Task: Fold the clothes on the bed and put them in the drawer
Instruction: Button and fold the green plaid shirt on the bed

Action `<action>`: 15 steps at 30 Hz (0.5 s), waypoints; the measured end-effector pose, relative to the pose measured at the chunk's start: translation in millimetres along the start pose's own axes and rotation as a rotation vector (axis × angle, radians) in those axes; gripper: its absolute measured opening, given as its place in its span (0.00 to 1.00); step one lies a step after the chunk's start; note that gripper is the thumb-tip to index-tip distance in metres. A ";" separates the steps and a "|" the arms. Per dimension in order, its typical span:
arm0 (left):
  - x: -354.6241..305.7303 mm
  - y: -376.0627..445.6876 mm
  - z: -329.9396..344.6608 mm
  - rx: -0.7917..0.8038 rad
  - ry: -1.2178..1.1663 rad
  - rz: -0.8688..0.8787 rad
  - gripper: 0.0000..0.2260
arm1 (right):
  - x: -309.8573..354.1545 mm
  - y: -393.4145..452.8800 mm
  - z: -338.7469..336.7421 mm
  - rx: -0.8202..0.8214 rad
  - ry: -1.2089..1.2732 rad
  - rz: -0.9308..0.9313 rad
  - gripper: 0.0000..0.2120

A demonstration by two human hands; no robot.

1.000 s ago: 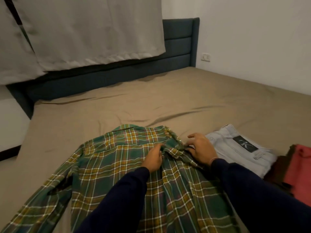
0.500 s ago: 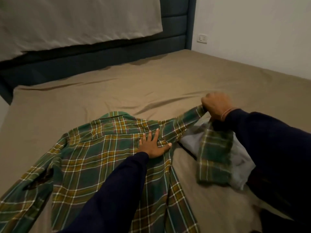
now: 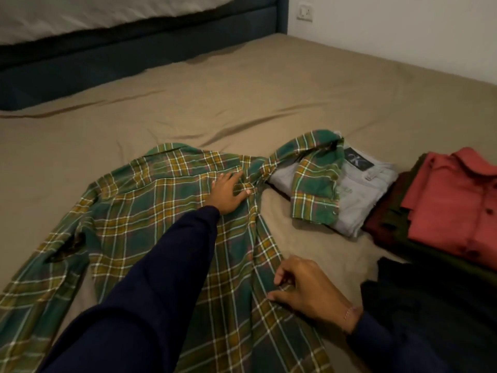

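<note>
Tan sheet covers the bed (image 3: 242, 90), and it carries everything else in view. On it lies the green plaid shirt (image 3: 150, 219), spread flat, with its long axis running from the collar at the far side toward the person at the near side. Its right sleeve (image 3: 314, 184) reaches out to the right and is draped over the folded grey jeans (image 3: 368, 195). Just right of the jeans is a pile of folded clothes with a red shirt (image 3: 451, 200) on top, and a dark garment (image 3: 430, 305) lies near the right forearm. No drawer is in view.

The left hand (image 3: 228, 193) lies flat on the shirt near the right shoulder seam, with straight spread fingers that press the cloth and grip nothing. The right hand (image 3: 304, 289) is at the right side edge of the shirt body, lower down; its thumb and fingers are bent toward the cloth, but I cannot tell if they already pinch the edge.

I judge that the next fold turns the right side inward, to the left, along the long axis. The right hand is the nearer one for this edge, and the sleeve lies farther from it, up and to the right, so it must probably be brought back from the jeans.
</note>
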State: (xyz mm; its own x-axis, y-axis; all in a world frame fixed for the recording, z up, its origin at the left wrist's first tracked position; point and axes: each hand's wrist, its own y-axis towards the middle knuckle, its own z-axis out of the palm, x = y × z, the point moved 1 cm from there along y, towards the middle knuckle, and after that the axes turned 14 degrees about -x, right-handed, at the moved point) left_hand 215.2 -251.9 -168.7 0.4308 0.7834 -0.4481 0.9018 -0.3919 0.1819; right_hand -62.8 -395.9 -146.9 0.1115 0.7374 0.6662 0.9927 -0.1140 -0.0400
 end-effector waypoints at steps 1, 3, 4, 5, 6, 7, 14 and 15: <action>-2.4 -7.9 -0.6 -0.033 -0.020 0.027 0.30 | -1.3 -3.4 5.7 -0.051 -0.016 -0.013 0.16; -10.0 -28.2 -1.2 -0.080 -0.044 0.047 0.26 | 5.8 -4.2 9.5 -0.097 -0.074 -0.024 0.19; -14.7 -38.5 -1.5 -0.098 -0.040 0.056 0.24 | 10.9 -5.0 10.5 -0.090 -0.123 -0.027 0.20; -19.5 -48.9 -2.3 -0.119 -0.027 0.063 0.23 | 16.9 -7.9 10.1 -0.075 -0.180 -0.035 0.21; -24.8 -60.2 -4.5 -0.142 -0.009 0.070 0.22 | 21.6 -14.1 8.2 -0.063 -0.237 -0.042 0.22; -29.7 -69.9 -6.8 -0.166 0.008 0.077 0.20 | 22.9 -20.6 6.4 -0.056 -0.288 -0.040 0.21; -58.6 -127.7 -34.5 -0.108 0.184 0.371 0.13 | 6.5 -94.1 0.3 -0.010 -0.361 0.036 0.23; -65.0 -133.0 -37.7 -0.076 0.222 0.438 0.12 | 5.6 -99.7 0.4 -0.025 -0.352 0.038 0.22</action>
State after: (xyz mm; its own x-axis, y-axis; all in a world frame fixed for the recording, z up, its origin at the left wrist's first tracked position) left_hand 68.6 -232.4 -130.8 0.7587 0.6403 -0.1197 0.6312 -0.6773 0.3779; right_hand -161.1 -380.1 -139.6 0.1621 0.9159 0.3673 0.9865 -0.1591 -0.0385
